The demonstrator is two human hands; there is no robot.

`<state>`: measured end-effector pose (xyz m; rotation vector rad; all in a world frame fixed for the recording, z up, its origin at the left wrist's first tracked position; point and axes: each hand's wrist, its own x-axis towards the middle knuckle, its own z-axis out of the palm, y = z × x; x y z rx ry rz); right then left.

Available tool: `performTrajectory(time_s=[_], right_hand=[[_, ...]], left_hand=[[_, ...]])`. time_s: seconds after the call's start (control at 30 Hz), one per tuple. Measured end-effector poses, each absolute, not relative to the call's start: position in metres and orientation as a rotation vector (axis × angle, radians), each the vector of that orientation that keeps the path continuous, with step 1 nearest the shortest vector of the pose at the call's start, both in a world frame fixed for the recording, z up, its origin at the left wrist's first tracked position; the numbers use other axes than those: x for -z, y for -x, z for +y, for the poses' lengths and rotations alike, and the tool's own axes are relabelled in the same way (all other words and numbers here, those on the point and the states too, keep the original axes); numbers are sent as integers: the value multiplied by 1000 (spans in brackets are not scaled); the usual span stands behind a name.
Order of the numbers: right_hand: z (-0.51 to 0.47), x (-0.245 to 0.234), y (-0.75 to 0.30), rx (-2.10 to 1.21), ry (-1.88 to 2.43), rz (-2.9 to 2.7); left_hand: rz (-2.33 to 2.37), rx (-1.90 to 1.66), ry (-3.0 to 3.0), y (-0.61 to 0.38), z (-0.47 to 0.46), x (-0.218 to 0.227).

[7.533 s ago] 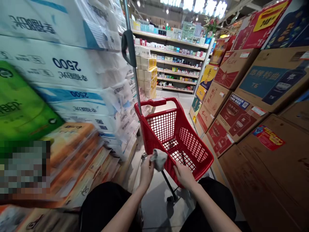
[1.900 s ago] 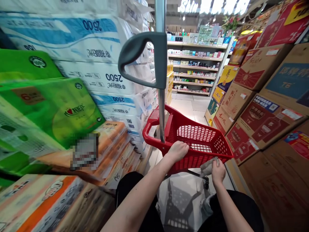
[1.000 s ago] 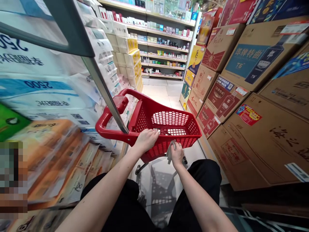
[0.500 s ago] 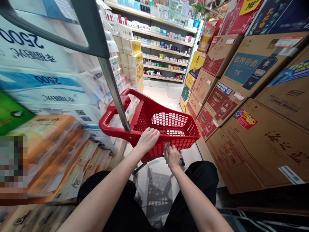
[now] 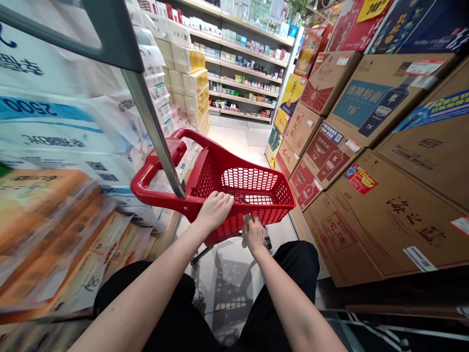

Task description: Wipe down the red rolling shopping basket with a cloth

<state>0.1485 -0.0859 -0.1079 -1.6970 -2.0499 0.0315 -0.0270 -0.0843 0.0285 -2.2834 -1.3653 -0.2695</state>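
A red shopping basket cart [image 5: 252, 166] stands in front of me, its perforated basket tilted across the view and its long handle pole running up to the left. My left hand [image 5: 215, 209] is closed over the near rim of the basket. Just below that rim, at the outer side wall, my right hand [image 5: 255, 234] is closed on a small greyish-white cloth [image 5: 245, 236]. Most of the cloth is hidden by the fingers. Whether it presses on the mesh wall I cannot tell.
Cardboard liquor cartons [image 5: 395, 210] rise along the right. Wrapped tissue packs [image 5: 54, 127] and orange-printed bundles [image 5: 40, 215] are stacked on the left. The grey pole handle [image 5: 113, 39] leans toward me. At the aisle's far end are shelves of small boxes and bottles [image 5: 242, 58].
The whole scene, cart and hands included, has shifted slightly left in view. Both hands keep their places at the basket; the right still holds the cloth.
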Motion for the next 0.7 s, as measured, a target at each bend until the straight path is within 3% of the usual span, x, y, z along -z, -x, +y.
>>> performTrajectory(time_s=[0.3,0.7], right_hand=[[-75,105,-216,-183,1785,-1438],[-64,116,-233,-242,1773,-1513]], left_hand=[[-1338,333,2300,26,-84,-27],[-1282,341,2276,27,-77,-26]])
